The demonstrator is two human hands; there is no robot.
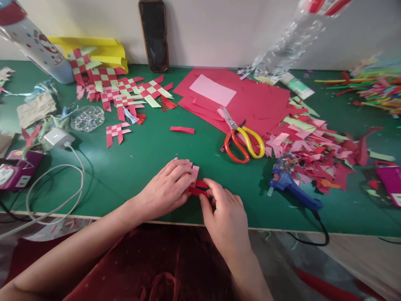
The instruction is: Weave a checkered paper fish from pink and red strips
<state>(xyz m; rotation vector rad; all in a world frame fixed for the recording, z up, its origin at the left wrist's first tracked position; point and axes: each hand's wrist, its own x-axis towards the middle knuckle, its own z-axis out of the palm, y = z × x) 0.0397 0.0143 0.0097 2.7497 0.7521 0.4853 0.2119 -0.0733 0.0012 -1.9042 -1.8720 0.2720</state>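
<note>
Red/pink strips [199, 184] held btwn L hand [171, 187] & R hand [224, 211]; scissors [233, 124] beyond, glue gun [291, 189] + scraps [316, 146] to R.

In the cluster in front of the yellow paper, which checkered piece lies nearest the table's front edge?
The pink-and-red one, lying in front of the rest; the other checkered pieces lie farther back, several overlapping.

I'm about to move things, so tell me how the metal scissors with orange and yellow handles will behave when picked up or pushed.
The scissors should feel stiff, given their metal blades. Lifted by one handle, they may swing, as the loops stand apart. Pushed, they might drag the red paper sheets under the blades.
</note>
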